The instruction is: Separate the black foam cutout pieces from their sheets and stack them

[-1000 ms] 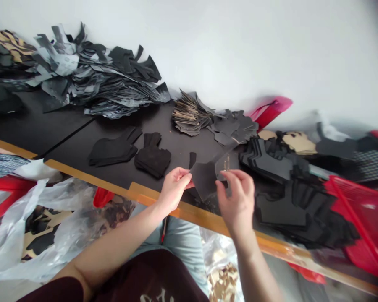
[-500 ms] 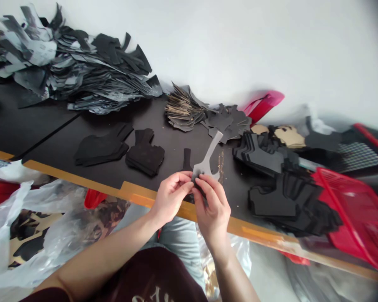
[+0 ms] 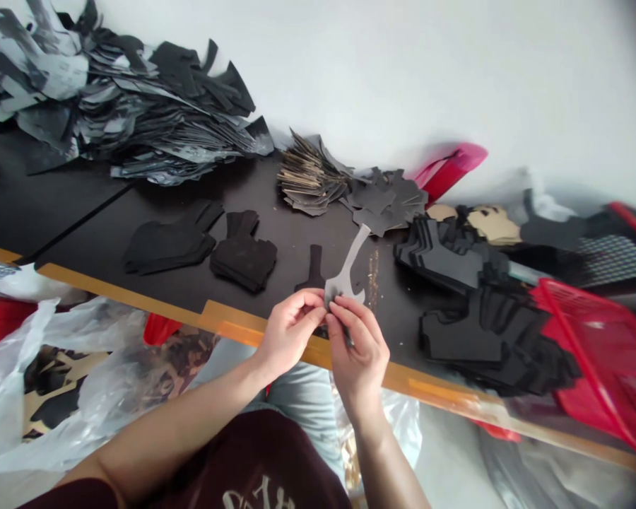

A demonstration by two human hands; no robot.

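Between my two hands, over the table's front edge, is a light grey cut-out piece [image 3: 346, 274] with a long narrow arm pointing away from me. My left hand [image 3: 292, 326] pinches its left lower edge with thumb and forefinger. Close beside it, my right hand [image 3: 359, 346] grips the lower right part, fingers bent over it. The fingertips of both hands nearly meet and hide the piece's bottom. A black cut-out piece [image 3: 314, 265] with an upright stem lies on the table just behind my left hand.
Two stacks of black pieces, one rounded [image 3: 167, 244] and one angular [image 3: 244, 253], lie left on the dark table [image 3: 265, 191]. A large heap of grey sheets [image 3: 159, 120] stands at the back left. Black foam-like stacks [image 3: 461, 336] and a red basket [image 3: 588, 353] are right.
Both hands stay at nearly the same spot, still holding the grey piece. The view has shifted slightly, and the right fingers have moved a little.
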